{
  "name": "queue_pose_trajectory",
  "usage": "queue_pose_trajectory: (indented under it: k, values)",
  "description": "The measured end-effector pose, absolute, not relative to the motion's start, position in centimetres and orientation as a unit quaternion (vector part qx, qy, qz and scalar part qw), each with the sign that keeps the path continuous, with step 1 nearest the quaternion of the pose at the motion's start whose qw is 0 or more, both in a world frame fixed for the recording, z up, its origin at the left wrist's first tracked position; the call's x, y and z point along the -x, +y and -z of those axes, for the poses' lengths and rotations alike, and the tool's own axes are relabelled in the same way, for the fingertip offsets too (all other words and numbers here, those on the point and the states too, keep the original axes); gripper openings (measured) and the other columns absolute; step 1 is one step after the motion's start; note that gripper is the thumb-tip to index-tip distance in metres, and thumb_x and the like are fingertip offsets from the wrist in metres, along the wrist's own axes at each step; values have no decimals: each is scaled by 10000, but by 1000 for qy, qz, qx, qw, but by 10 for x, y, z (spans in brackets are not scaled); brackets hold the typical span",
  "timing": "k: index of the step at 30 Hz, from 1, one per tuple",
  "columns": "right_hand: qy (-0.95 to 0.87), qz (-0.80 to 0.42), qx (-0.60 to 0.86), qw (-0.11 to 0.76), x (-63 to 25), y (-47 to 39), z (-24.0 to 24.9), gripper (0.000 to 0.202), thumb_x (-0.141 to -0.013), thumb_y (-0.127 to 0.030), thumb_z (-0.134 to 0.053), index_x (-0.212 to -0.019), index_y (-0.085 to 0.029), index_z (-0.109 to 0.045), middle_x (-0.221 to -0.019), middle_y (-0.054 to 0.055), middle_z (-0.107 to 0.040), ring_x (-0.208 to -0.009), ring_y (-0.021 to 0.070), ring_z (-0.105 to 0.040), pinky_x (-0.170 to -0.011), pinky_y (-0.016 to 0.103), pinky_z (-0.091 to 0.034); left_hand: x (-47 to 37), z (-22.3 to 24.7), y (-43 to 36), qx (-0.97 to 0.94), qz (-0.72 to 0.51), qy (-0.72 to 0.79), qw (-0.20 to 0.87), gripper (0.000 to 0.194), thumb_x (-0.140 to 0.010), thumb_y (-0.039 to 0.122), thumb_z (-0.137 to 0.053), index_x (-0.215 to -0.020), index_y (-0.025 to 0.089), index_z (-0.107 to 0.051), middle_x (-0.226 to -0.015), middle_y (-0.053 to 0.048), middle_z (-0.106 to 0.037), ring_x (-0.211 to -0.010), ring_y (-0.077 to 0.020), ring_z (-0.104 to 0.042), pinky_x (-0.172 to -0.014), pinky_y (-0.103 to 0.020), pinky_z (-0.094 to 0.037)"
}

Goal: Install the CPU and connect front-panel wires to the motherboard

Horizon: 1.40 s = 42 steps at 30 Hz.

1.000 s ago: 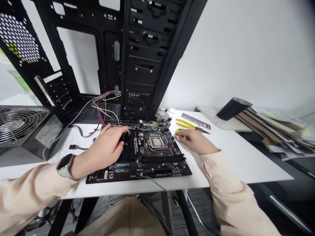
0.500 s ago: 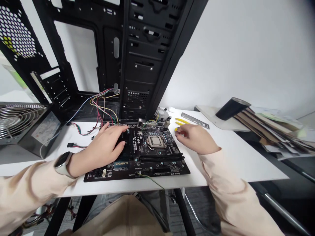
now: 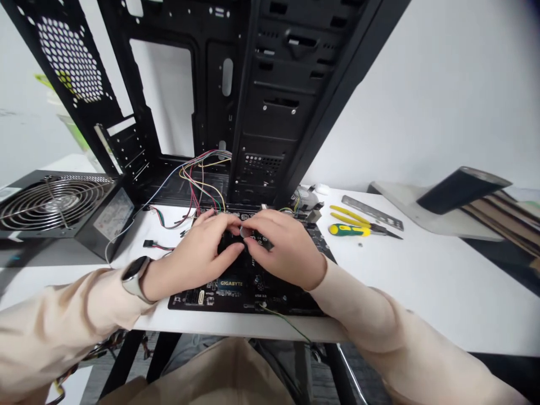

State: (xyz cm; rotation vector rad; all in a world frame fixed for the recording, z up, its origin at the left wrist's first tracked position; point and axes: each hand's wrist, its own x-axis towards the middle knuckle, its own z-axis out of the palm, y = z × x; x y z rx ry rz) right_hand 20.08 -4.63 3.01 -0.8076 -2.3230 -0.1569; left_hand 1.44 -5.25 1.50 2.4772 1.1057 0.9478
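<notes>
A black Gigabyte motherboard (image 3: 232, 283) lies flat near the table's front edge, partly covered by my hands. My right hand (image 3: 284, 242) is over its middle, thumb and index finger pinching a small silvery disc that looks like a coin cell battery (image 3: 243, 231). Facing it, my left hand (image 3: 206, 244) rests over the board's left part, thumb and index finger apart, their tips beside the disc. Whether those tips touch it, I cannot tell. A thin green wire (image 3: 287, 320) runs off the board's front edge.
Behind the board stands an open black computer case (image 3: 270, 124) with loose coloured wires (image 3: 198, 180). A power supply (image 3: 113, 219) sits left. On the right lie yellow-handled pliers (image 3: 350, 216), a green-yellow screwdriver (image 3: 348, 230), a metal I/O plate (image 3: 373, 212) and a tiny loose piece (image 3: 360, 244).
My right hand has moved left from beside the pliers to the board's middle, meeting my left hand. The screwdriver and pliers are now uncovered. The view has turned slightly left.
</notes>
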Motion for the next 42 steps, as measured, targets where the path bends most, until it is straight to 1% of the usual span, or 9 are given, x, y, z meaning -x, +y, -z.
queue_pose_trajectory:
  k: [4,8,11,15,24,30,35,38,42]
  values:
    - [-873,70,302,376,-203,-47,-13,122,-821,-145,-519,-857,-152,-636,-833,80,-686,-751,183,-614,-696,310,-505,-16,-10,-53,-807,-376,390,236,352,-878,262,-476,-1206,177,-381,-949,-47,-672,-936,-201,-638,-878,-386,-467]
    - [-874,82,304,370,-206,-45,-2,120,-839,-211,-561,-814,-132,-647,-745,73,-676,-676,187,-606,-638,312,-499,-19,-7,-54,-783,-368,405,294,325,-874,278,-500,-1181,200,-426,-895,-19,-675,-861,-181,-654,-760,-323,-499]
    - [-875,86,305,366,-207,-43,2,181,-866,-289,-571,-809,-137,-652,-728,64,-677,-666,183,-612,-630,310,-491,-19,-8,-54,-793,-351,411,281,252,-868,253,-497,-1114,199,-509,-873,-12,-676,-805,-161,-648,-677,-274,-491]
    - [-873,69,311,369,-208,-41,3,197,-882,-317,-564,-829,-155,-663,-754,43,-698,-687,157,-630,-661,278,-490,-19,-8,-51,-798,-357,399,276,216,-823,212,-547,-1028,175,-603,-877,-14,-689,-802,-146,-645,-706,-257,-495]
    - [-848,109,282,435,-206,-41,3,323,-929,-342,-490,-739,-164,-681,-680,9,-712,-614,103,-641,-626,210,-489,-20,-10,-45,-736,-343,429,395,324,-775,246,-610,-1075,136,-662,-860,-34,-736,-800,-175,-678,-784,-303,-530]
    - [-842,136,278,442,-208,-43,1,275,-922,-283,-514,-743,-169,-690,-705,0,-726,-622,96,-653,-605,212,-481,-21,-13,-43,-733,-346,404,424,259,-793,300,-615,-979,144,-705,-858,-40,-735,-813,-176,-681,-775,-291,-534]
    - [-845,141,267,441,-209,-43,1,257,-913,-255,-526,-727,-179,-686,-696,-2,-722,-624,99,-651,-611,222,-481,-18,-10,-42,-725,-363,384,442,325,-750,250,-647,-1045,119,-674,-859,-47,-737,-778,-166,-680,-741,-285,-537]
    - [-850,126,263,439,-208,-42,2,196,-889,-229,-551,-769,-154,-687,-718,22,-726,-643,119,-658,-629,247,-488,-17,-10,-42,-729,-367,379,436,292,-750,253,-651,-1012,126,-681,-855,-39,-737,-778,-160,-680,-742,-275,-535]
    - [-857,87,268,430,-207,-44,1,171,-865,-204,-524,-804,-155,-677,-756,31,-731,-658,140,-659,-648,283,-489,-18,-14,-42,-758,-357,402,370,210,-779,241,-614,-949,146,-693,-842,-22,-732,-769,-153,-672,-735,-264,-527]
